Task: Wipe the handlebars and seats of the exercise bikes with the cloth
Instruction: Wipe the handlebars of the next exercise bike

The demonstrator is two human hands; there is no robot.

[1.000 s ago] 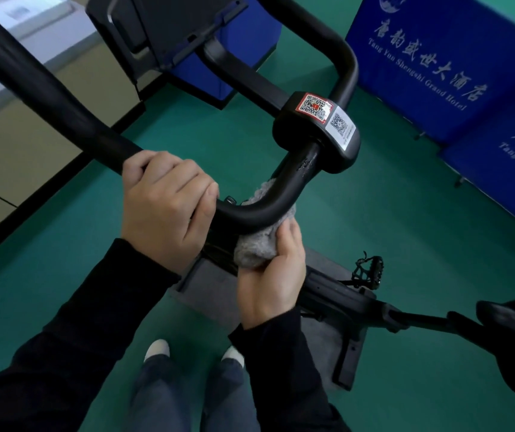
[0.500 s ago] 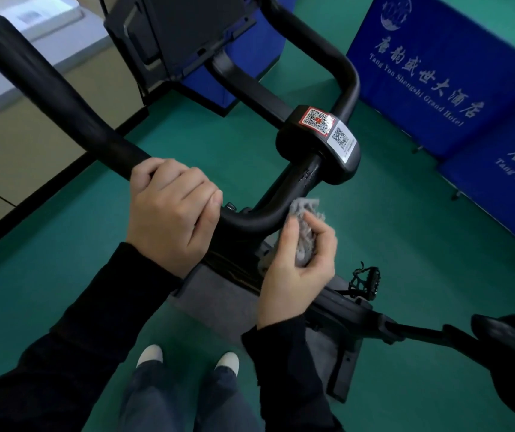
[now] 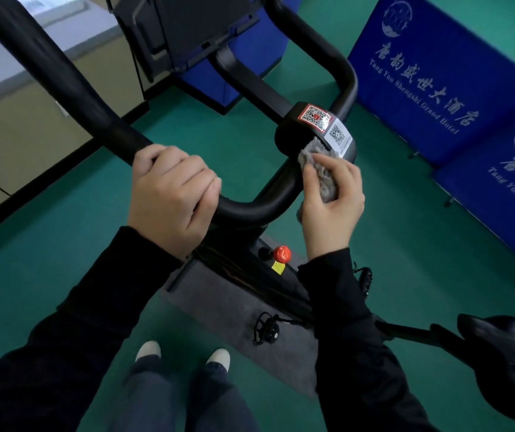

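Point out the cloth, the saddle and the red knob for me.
cloth (image 3: 326, 182): head view, middle of the grey bunch.
saddle (image 3: 511, 363): head view, black top surface.
red knob (image 3: 281, 253): head view, round cap.

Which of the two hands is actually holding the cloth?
The right hand: it pinches the grey cloth up against the hub with the QR stickers. The left hand has no cloth and just grips the bare handlebar.
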